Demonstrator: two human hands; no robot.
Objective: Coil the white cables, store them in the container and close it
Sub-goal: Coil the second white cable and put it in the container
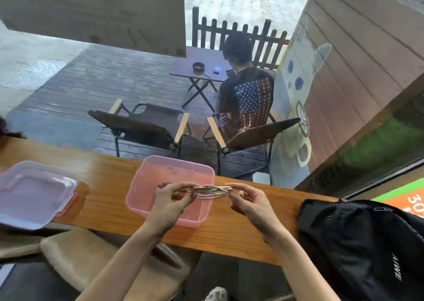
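A white cable [210,191], wound into a flat elongated coil, hangs stretched between both hands just above the right part of the pink container [146,174]. My left hand [171,196] pinches the coil's left end. My right hand [249,199] pinches its right end. The open, translucent pink container stands on the wooden counter [110,179]. Inside it, partly hidden behind my left hand, lies another coiled white cable [163,184]. The container's lid [34,192], pale with pink clips, lies flat on the counter at the far left.
A black backpack [362,243] rests on the counter's right end, close to my right forearm. Beyond the counter a window shows a deck with two folding chairs, a small table and a seated person. A padded stool [75,254] stands below the counter.
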